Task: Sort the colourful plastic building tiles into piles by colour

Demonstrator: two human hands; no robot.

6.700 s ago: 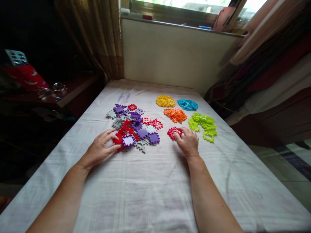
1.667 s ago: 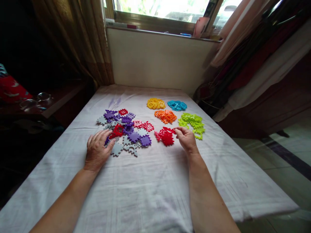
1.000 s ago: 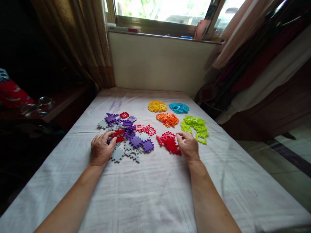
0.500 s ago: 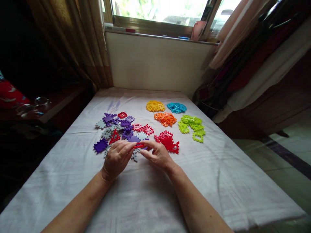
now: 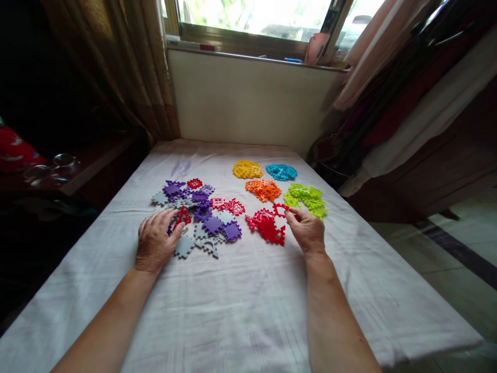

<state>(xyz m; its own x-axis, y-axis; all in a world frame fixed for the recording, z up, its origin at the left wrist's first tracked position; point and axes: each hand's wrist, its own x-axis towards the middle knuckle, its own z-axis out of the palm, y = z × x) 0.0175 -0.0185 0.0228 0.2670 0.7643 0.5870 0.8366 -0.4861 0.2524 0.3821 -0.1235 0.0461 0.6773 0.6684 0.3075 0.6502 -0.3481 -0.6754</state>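
Observation:
My right hand pinches a red frame-like piece just above the back right of the red pile. On the left, my left hand reaches over the mixed purple and grey pieces, thumb and fingers around a red triangular piece. Whether those fingers grip it is not clear. Purple pieces and grey pieces lie to the right of that hand. Between the mixed pile and the red pile are several pinkish-red pieces. A small red piece sits at the back of the mixed pile.
Yellow, blue, orange and lime green piles lie farther back on the cloth-covered table. A wall and window stand behind it. Glasses rest on a dark surface at left; clothes hang at right.
My hands have moved apart from the middle. My right hand has carried a red piece right to the red pile; my left hand has moved left to the red triangular piece.

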